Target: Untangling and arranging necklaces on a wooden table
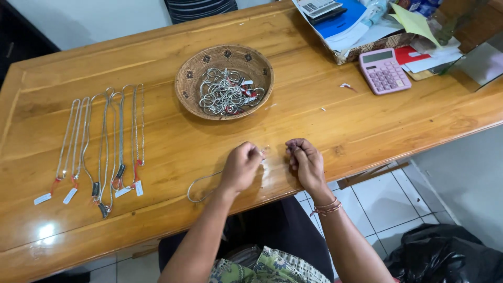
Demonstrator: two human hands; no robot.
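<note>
My left hand (241,166) rests on the wooden table (367,120) near its front edge, fingers closed around a silver chain necklace (198,186) that loops out to the left of the wrist. My right hand (305,160) sits a short gap to the right, fingers pinched together at the tips; whether it holds the chain's end is too small to tell. A round woven basket (187,78) behind the hands holds a tangled pile of silver chains (226,91) with small tags.
Several silver necklaces (105,141) with tags lie in a row at the left. At the back right stand a pink calculator (384,70) and a box of papers (346,21). A black bag (445,257) lies on the tiled floor.
</note>
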